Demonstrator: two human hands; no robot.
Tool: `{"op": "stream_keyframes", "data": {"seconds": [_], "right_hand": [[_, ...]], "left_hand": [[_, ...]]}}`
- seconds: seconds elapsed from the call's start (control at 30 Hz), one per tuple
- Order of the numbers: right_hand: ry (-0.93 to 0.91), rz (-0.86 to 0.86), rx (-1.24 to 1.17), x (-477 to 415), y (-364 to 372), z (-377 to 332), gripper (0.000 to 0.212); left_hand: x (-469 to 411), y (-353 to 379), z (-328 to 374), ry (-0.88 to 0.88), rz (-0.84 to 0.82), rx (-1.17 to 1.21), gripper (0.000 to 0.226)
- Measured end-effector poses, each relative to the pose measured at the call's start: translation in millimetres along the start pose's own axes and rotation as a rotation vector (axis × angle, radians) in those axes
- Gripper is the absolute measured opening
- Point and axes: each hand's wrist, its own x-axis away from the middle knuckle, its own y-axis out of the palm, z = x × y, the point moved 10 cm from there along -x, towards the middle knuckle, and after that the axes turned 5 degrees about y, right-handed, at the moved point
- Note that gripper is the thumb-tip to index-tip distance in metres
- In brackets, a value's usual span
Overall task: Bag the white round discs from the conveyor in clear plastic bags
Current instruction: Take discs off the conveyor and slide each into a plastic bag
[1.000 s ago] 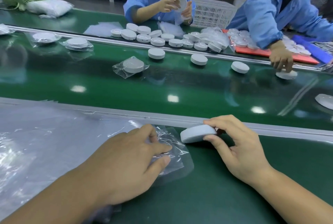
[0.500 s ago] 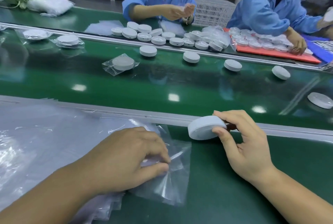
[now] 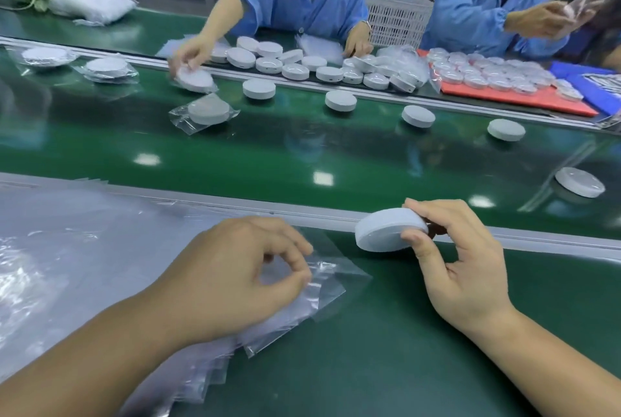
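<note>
The pile of clear bags (image 3: 67, 248) under the left hand (image 3: 235, 279) is slippery, so several sheets may lift together. The top bag (image 3: 331, 285), pinched between thumb and forefinger, may keep its mouth closed; then the disc (image 3: 386, 230), clamped in the right hand (image 3: 467, 265) just right of it, cannot enter. One second earlier the left hand pressed flat and the disc sat a little lower.

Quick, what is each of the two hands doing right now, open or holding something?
Left hand: pinches the clear plastic bag between thumb and fingers.
Right hand: grips a white disc by its edge, raised above the table.
</note>
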Motion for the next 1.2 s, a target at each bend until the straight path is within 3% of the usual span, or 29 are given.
{"op": "stream_keyframes", "data": {"seconds": [0.13, 0.23, 0.3, 0.4, 0.47, 0.53, 0.63, 0.7, 0.8, 0.93, 1.2], "right_hand": [[-0.2, 0.08, 0.034, 3.7, -14.6, -26.2, 0.018], [-0.403, 0.06, 0.097, 12.7, -12.8, -50.7, 0.024], [-0.505, 0.027, 0.131, 18.9, -5.9, -63.8, 0.024], [-0.507, -0.013, 0.07, 20.7, 0.6, -72.1, 0.025], [-0.426, -0.019, -0.003, 17.5, 0.4, -72.1, 0.021], [-0.229, -0.002, -0.119, 10.6, -2.7, -64.1, 0.017], [0.257, 0.061, -0.376, 5.3, 0.5, -39.6, 0.019], [0.477, 0.043, -0.57, 9.7, 14.4, -30.8, 0.031], [0.571, -0.019, -0.758, 7.2, 31.2, -33.8, 0.036], [0.709, -0.149, -0.893, 4.5, 52.5, -36.2, 0.017], [0.756, -0.39, -0.951, 13.0, 74.6, -54.7, 0.035]], "left_hand": [[0.2, -11.6, -6.4, -0.09, 0.126, 0.126, 0.006], [1.6, -12.8, -13.8, -0.156, 0.175, 0.202, 0.004], [1.3, -9.8, -13.0, -0.17, 0.179, 0.22, 0.007], [1.2, 2.7, -2.3, -0.127, 0.099, 0.38, 0.014], [4.5, 14.8, 9.9, -0.07, -0.032, 0.466, 0.034], [8.5, 20.0, 18.1, -0.009, -0.068, 0.41, 0.054], [10.8, 10.7, 25.8, 0.038, 0.098, 0.357, 0.061], [12.5, 4.1, 30.7, 0.056, 0.189, 0.327, 0.059], [19.0, -5.7, 27.4, 0.026, 0.299, 0.367, 0.054], [29.4, -11.1, 22.0, -0.014, 0.396, 0.395, 0.044], [48.1, -4.2, 34.9, -0.048, 0.392, 0.377, 0.049]]}}
